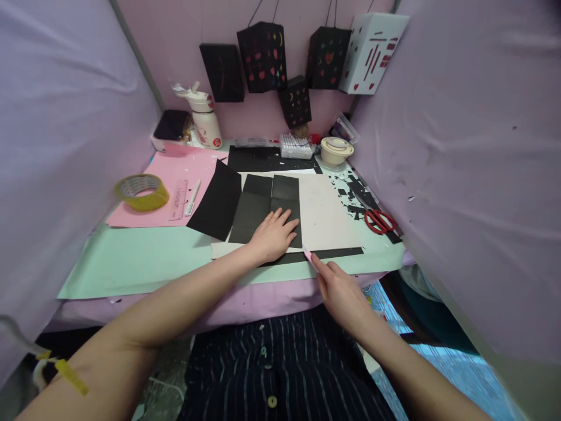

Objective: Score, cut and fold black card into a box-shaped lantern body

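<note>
Creased black paper [254, 202] lies on a pale board [326, 210], its left panel raised off the surface. My left hand [275, 234] presses flat on the lower right part of the paper, fingers spread. In my right hand [339, 286] is a pink craft knife [310, 257], gripped with the index finger along it. Its tip points at the paper's lower right corner, by the board's front edge. A narrow black strip [337, 253] runs along that edge, under the knife tip and partly behind my left hand.
Yellow tape [155, 199], a clear ruler [179, 200] and a white pen [193, 199] lie on pink paper at left. Red-handled scissors [379, 221] and black scraps sit at right. A bottle [205, 123] and round container [336, 152] stand behind; paper lanterns [263, 58] hang above.
</note>
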Demonstrator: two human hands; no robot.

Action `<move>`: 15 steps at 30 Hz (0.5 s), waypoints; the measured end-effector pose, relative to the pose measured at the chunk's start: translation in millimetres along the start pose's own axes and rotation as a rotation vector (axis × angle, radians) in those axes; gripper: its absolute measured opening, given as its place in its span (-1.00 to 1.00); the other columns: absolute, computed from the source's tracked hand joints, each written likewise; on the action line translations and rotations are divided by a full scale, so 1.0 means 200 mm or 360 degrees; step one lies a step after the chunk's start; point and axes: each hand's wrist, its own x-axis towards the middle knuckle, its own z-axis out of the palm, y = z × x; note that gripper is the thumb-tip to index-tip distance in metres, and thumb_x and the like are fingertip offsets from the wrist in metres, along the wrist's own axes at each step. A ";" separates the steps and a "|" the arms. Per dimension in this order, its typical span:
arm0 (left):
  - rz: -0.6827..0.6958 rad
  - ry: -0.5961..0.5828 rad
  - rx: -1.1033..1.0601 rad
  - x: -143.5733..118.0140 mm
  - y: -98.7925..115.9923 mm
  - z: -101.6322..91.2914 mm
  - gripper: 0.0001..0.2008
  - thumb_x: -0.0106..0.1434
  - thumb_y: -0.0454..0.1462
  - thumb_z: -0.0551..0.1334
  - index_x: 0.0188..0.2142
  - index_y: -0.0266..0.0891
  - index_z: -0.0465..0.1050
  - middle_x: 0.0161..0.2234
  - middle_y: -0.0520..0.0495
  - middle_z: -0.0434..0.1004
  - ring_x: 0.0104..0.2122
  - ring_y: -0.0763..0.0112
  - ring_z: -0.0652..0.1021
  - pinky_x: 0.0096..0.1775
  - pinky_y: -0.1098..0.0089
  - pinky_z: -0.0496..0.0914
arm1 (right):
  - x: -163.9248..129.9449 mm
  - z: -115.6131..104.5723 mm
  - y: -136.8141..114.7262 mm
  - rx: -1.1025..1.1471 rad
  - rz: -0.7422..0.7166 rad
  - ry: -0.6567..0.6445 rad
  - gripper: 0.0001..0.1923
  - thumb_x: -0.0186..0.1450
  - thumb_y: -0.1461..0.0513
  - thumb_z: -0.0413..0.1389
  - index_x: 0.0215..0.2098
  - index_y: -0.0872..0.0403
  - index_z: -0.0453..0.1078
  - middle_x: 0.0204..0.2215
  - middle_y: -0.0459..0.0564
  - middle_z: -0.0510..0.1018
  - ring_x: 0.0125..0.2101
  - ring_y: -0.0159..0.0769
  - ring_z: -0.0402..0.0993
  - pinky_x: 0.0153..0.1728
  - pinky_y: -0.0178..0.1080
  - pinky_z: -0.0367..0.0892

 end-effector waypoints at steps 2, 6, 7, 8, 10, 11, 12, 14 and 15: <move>0.0007 0.0013 0.0000 0.00 0.00 0.00 -0.54 0.43 -0.15 -0.02 0.25 -0.21 0.23 0.33 -0.20 0.07 0.33 0.01 0.07 0.27 0.08 0.00 | -0.01 0.00 0.01 -0.0026 -0.0006 -0.0006 -0.43 0.38 0.37 -0.12 0.35 0.04 0.07 -0.27 0.06 0.45 -0.34 -0.20 0.47 -0.32 -0.24 0.29; 0.0019 0.0034 -0.0002 0.00 0.00 0.01 -0.55 0.43 -0.16 -0.01 0.25 -0.21 0.24 0.33 -0.19 0.09 0.32 0.02 0.08 0.27 0.08 0.01 | 0.00 0.00 0.02 -0.0035 -0.0031 0.0022 -0.44 0.39 0.36 -0.12 0.35 0.03 0.08 -0.26 0.06 0.46 -0.34 -0.23 0.47 -0.32 -0.26 0.28; 0.0027 0.0034 0.0000 0.00 -0.01 0.01 -0.55 0.43 -0.16 -0.01 0.24 -0.21 0.24 0.32 -0.19 0.09 0.32 0.03 0.09 0.27 0.08 0.01 | 0.00 0.00 0.02 -0.0030 -0.0040 0.0033 -0.44 0.39 0.35 -0.12 0.34 0.02 0.08 -0.25 0.06 0.46 -0.33 -0.23 0.47 -0.33 -0.27 0.27; 0.0037 0.0031 0.0004 0.00 -0.01 0.01 -0.55 0.43 -0.16 -0.01 0.24 -0.21 0.24 0.32 -0.19 0.09 0.32 0.03 0.09 0.27 0.08 0.01 | 0.01 0.00 0.02 -0.0027 -0.0046 0.0041 -0.44 0.39 0.35 -0.12 0.34 0.02 0.08 -0.25 0.06 0.46 -0.33 -0.23 0.47 -0.33 -0.27 0.27; 0.0054 0.0023 0.0012 0.00 -0.01 0.01 -0.56 0.43 -0.16 -0.01 0.24 -0.20 0.24 0.32 -0.18 0.09 0.32 0.04 0.10 0.28 0.09 0.01 | 0.02 0.00 0.02 -0.0035 -0.0050 0.0045 -0.45 0.39 0.35 -0.11 0.33 0.02 0.10 -0.25 0.06 0.47 -0.32 -0.23 0.47 -0.34 -0.28 0.25; 0.0061 0.0017 0.0015 0.00 0.00 0.00 -0.56 0.43 -0.16 -0.01 0.24 -0.20 0.24 0.33 -0.18 0.09 0.32 0.04 0.10 0.28 0.08 0.01 | 0.02 0.00 0.02 -0.0047 -0.0049 0.0042 -0.45 0.39 0.35 -0.11 0.33 0.02 0.10 -0.25 0.06 0.47 -0.33 -0.23 0.47 -0.35 -0.28 0.24; 0.0068 0.0011 0.0014 -0.01 0.00 0.00 -0.56 0.43 -0.16 -0.01 0.24 -0.19 0.24 0.33 -0.18 0.09 0.32 0.04 0.09 0.28 0.08 0.01 | 0.02 0.00 0.02 -0.0064 -0.0045 0.0038 -0.45 0.38 0.35 -0.11 0.33 0.02 0.10 -0.25 0.05 0.47 -0.34 -0.24 0.47 -0.36 -0.28 0.23; 0.0084 -0.0005 0.0001 -0.01 0.00 0.00 -0.55 0.43 -0.15 -0.02 0.25 -0.19 0.24 0.33 -0.18 0.08 0.32 0.04 0.09 0.28 0.08 0.00 | 0.01 -0.01 0.02 -0.0103 -0.0042 0.0027 -0.44 0.38 0.37 -0.11 0.34 0.00 0.09 -0.26 0.04 0.46 -0.37 -0.25 0.46 -0.39 -0.28 0.20; 0.0093 -0.0012 -0.0010 -0.01 0.00 0.00 -0.55 0.43 -0.15 -0.02 0.25 -0.19 0.24 0.33 -0.18 0.08 0.32 0.05 0.08 0.28 0.08 0.00 | 0.00 -0.01 0.02 -0.0123 -0.0039 0.0023 -0.43 0.38 0.37 -0.12 0.34 -0.01 0.07 -0.26 0.04 0.46 -0.40 -0.26 0.46 -0.41 -0.29 0.19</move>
